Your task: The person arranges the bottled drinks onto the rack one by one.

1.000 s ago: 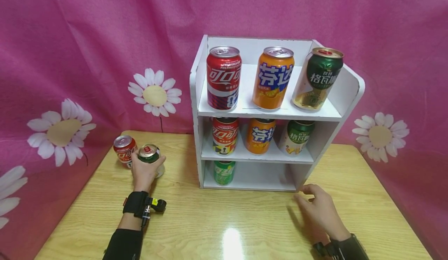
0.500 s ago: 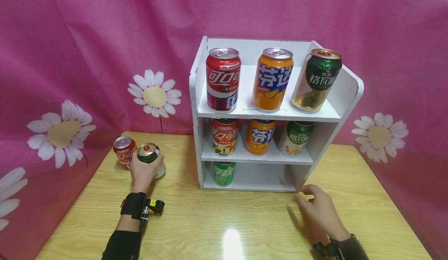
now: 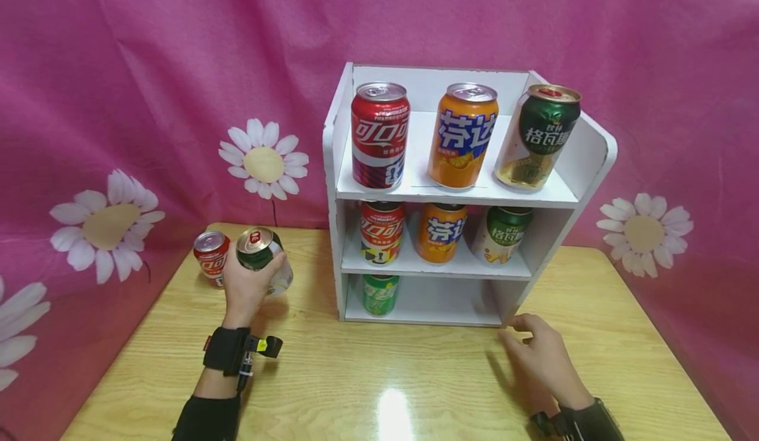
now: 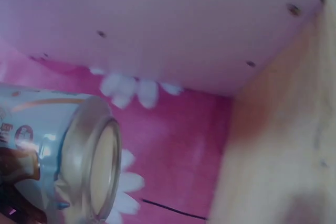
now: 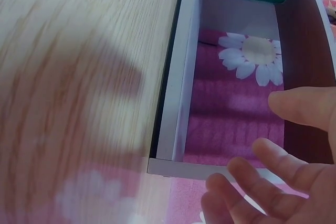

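My left hand grips a green-and-white drink can with a gold top, tilted and raised a little over the table. Its gold-rimmed bottom shows in the left wrist view. Just left of it stands a red cola can, partly behind the hand. My right hand holds nothing, its fingers loosely bent beside the lower right corner of the white shelf. In the right wrist view the thumb and fingers are spread apart at the bottom compartment.
Red, orange and green-and-gold cans line the shelf's top. Its middle level bears red, orange and green-and-white cans. A light green can stands at bottom left. A pink flowered cloth hangs behind.
My left hand has lifted the green-and-white can slightly off the table and shifted it a little right, tilting it. The right hand has stayed in place.
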Motion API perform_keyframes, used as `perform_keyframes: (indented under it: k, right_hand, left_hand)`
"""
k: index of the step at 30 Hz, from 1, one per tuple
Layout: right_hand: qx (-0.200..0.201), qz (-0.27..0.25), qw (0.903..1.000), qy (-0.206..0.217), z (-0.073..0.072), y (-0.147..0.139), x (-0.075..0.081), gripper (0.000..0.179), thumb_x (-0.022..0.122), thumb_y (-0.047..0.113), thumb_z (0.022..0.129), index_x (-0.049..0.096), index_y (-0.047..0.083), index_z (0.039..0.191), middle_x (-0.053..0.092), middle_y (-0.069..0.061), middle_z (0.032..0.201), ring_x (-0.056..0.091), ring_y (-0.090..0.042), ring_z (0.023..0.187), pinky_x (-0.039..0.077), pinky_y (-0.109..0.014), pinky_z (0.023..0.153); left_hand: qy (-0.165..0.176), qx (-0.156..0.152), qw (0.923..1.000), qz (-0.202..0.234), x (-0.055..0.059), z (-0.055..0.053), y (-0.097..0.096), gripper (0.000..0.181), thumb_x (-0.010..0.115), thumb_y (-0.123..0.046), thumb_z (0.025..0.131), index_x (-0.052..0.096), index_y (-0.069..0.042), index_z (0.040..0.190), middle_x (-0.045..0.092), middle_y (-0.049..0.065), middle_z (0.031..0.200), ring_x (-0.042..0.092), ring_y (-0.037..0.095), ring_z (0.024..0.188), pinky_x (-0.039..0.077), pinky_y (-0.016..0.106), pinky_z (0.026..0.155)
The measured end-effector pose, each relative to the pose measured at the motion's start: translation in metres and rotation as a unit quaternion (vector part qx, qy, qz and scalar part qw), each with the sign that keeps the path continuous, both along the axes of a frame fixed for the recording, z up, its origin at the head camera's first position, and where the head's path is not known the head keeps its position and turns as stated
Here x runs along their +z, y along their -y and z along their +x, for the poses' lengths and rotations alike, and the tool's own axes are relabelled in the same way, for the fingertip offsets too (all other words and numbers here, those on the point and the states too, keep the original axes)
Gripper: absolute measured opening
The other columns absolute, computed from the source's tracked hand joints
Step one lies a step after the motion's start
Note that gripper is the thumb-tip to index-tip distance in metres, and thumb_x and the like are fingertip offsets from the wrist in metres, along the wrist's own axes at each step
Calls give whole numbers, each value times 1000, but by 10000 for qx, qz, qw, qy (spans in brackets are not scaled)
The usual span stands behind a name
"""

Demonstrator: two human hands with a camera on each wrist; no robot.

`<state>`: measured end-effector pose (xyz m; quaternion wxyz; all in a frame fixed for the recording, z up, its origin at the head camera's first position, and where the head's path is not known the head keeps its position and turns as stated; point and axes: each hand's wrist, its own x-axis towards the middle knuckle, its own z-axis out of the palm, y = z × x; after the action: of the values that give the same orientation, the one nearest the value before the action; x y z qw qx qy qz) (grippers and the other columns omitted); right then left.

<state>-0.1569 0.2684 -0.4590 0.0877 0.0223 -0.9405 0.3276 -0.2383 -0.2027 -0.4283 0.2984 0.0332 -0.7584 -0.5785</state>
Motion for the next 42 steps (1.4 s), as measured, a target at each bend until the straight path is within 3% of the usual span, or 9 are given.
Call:
perform_keyframes:
  k: [5, 11, 18, 25, 32, 38, 42]
  right_hand:
    - [15, 43, 10000, 31, 1, 0, -1, 29, 69, 22, 87, 64, -1, 104, 62, -22, 105, 64, -34, 86, 53, -43, 71]
    - [40, 49, 10000, -33, 1, -1, -3, 26, 69, 20, 87, 64, -1, 103, 62, -21, 105, 64, -34, 86, 53, -42, 71]
    - [43, -34, 10000, 83, 4, -1, -3, 25, 68, 20, 87, 64, 0, 102, 61, -21, 105, 64, -34, 87, 53, -43, 71]
    - [22, -9, 9997, 237, 4, -2, -3, 26, 66, 22, 88, 64, 1, 103, 60, -20, 106, 64, -34, 88, 53, -43, 73]
    - [42, -31, 9999, 155, 3, -1, -4, 25, 68, 20, 87, 63, 0, 102, 62, -21, 104, 65, -32, 84, 53, -41, 71]
    - [115, -56, 9998, 171, 1, 0, -4, 26, 68, 20, 88, 63, -1, 103, 62, -21, 105, 65, -32, 85, 54, -40, 71]
    - [135, -41, 9997, 196, -1, 0, -2, 25, 67, 21, 89, 63, 1, 103, 61, -20, 106, 64, -32, 86, 53, -41, 72]
  left_hand:
    - [-92, -457, 9989, -56, 19, 15, -10, 67, 82, -13, 69, 48, 3, 126, 59, 13, 111, 53, 15, 96, 44, 28, 82]
    - [-131, -972, 9950, -171, 37, 32, -25, 67, 82, -12, 70, 49, 1, 127, 60, 14, 112, 55, 16, 97, 47, 29, 80]
    - [-363, -1455, 9878, -429, 48, 48, -41, 66, 83, -7, 68, 51, 2, 124, 62, 14, 110, 58, 19, 98, 48, 23, 80]
    - [-722, -2111, 9723, -697, 56, 64, -63, 68, 88, -4, 61, 54, -1, 120, 64, 10, 108, 61, 18, 97, 50, 27, 83]
    - [-812, -2953, 9481, -861, 55, 75, -97, 72, 89, -6, 59, 53, -2, 122, 63, 6, 111, 61, 18, 100, 50, 34, 85]
    - [-146, -3261, 9404, -954, 41, 80, -135, 76, 90, -16, 60, 53, -8, 125, 63, -1, 111, 61, 12, 99, 50, 31, 84]
    - [292, -3506, 9293, -1120, 25, 79, -160, 76, 89, -26, 63, 51, -12, 127, 63, -3, 110, 60, 10, 98, 49, 30, 83]
